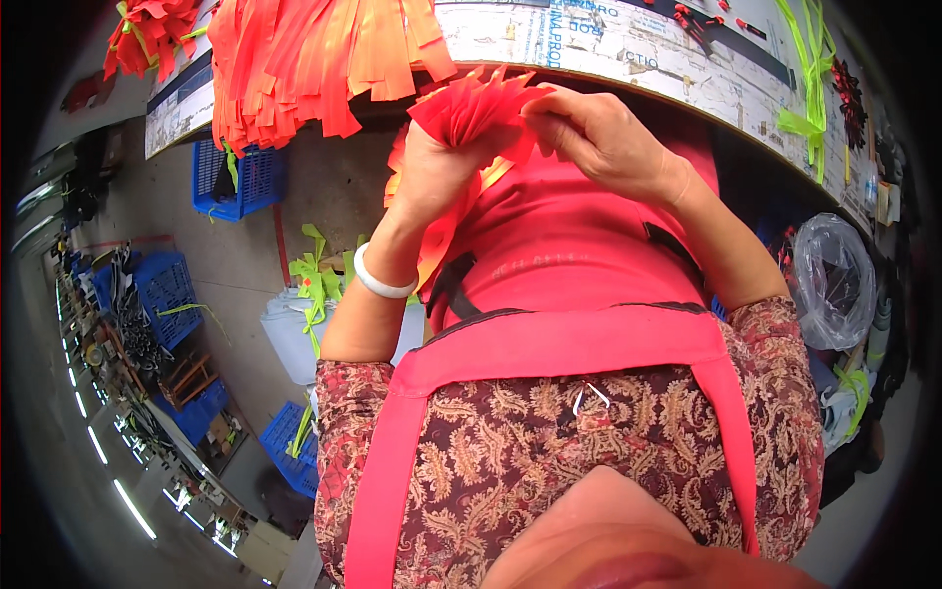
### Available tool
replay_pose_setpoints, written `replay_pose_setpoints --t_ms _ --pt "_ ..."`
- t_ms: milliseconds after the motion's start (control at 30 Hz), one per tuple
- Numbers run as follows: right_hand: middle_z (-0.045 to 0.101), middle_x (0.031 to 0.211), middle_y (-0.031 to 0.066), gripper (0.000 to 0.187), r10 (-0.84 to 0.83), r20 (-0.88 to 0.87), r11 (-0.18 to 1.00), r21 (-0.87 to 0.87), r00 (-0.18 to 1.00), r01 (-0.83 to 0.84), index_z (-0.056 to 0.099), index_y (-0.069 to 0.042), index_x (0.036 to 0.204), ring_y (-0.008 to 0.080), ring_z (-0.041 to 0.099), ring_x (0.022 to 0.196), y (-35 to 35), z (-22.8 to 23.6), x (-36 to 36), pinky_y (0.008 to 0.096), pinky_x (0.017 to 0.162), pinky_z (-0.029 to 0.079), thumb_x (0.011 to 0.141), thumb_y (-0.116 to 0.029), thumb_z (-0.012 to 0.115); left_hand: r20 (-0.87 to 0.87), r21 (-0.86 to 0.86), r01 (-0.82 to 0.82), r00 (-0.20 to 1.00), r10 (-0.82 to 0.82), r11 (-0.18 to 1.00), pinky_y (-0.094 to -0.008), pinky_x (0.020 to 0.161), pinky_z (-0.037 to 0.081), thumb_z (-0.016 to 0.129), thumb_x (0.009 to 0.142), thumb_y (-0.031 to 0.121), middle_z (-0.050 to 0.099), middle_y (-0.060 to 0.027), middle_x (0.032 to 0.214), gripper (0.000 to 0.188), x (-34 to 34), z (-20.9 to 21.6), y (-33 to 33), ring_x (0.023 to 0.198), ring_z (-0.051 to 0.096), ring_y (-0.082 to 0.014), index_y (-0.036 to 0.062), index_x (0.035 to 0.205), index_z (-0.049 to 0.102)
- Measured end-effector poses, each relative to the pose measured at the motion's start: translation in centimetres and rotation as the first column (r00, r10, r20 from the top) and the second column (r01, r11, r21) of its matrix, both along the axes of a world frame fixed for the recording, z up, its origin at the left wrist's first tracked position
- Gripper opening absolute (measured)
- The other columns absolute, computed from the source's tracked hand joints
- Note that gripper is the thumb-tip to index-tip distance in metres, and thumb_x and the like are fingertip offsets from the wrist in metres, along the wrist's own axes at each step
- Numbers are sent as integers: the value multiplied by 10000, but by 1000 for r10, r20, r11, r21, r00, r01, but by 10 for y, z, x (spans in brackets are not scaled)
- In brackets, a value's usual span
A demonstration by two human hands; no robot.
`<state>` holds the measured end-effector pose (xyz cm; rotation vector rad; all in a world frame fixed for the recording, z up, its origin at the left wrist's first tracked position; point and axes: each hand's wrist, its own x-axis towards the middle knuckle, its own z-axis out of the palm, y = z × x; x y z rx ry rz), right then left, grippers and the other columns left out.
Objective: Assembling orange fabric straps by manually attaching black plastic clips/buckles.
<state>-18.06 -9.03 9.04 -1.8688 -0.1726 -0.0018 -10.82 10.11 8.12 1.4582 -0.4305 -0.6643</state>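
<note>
Left hand: the left hand (446,162) is closed around the red bundle, its palm and most finger pads hidden by the pleats.
Right hand: the right hand (601,142) pinches the bundle's right edge with thumb and fingers pressed together; whether one layer or several lies between them is hidden.
Red bundle: the red bundle (473,110), pleated and fanned upward, is held in front of the worktop's near edge; its lower part disappears behind the left hand.
Hanging strips: orange-red strips (439,245) show below the left wrist, partly covered by the forearm; where they join the bundle cannot be made out.
Worktop: the worktop (628,39), a pale, printed surface, is cut off by the upper edge.
Strip pile: a thick orange-red pile (314,64) overhangs the worktop's near edge, its top out of frame.
Upper left: a red bunch (152,34) is cropped by the upper edge.
Right side: yellow-green strips (812,88) drape over the worktop; near the rim, a clear plastic bag (834,280) has contents too unclear to name.
Clothing: the red apron (579,245) is partly covered by the forearms; a white bangle (381,275) circles the left forearm.
Floor: a blue crate (232,187) sits partly under the worktop, its upper part hidden.
</note>
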Motion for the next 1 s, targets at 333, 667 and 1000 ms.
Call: replay_pose_setpoints --t_ms 333,667,1000 --pt "544 707 -25 159 56 -152 883 469 987 22 602 -38 891 27 449 554 7 -65 -18 192 494 363 935 -173 529 738 105 30 667 -98 994 -289 555 453 632 705 -52 579 -111 734 144 -9 6 -25 651 591 -258 -7 837 598" --pt "626 855 33 302 14 -176 900 432 984 64 562 -8 1123 87 587 767 -14 19 8 241 699 493 890 -180 648 -282 -101 159 942 -181 982 -263 632 510 661 825 9 641 -56 780 124 -7 -13 -22 693 623 -137 11 931 596" --pt "521 1271 192 486 -28 310 975 -201 950 94 435 -30 1334 365 517 1151 14 -15 11 402 979 412 920 -248 568 -444 -90 226 863 -242 970 -271 659 510 686 797 24 632 -55 858 261 4 -18 -9 761 620 -141 22 1033 574"
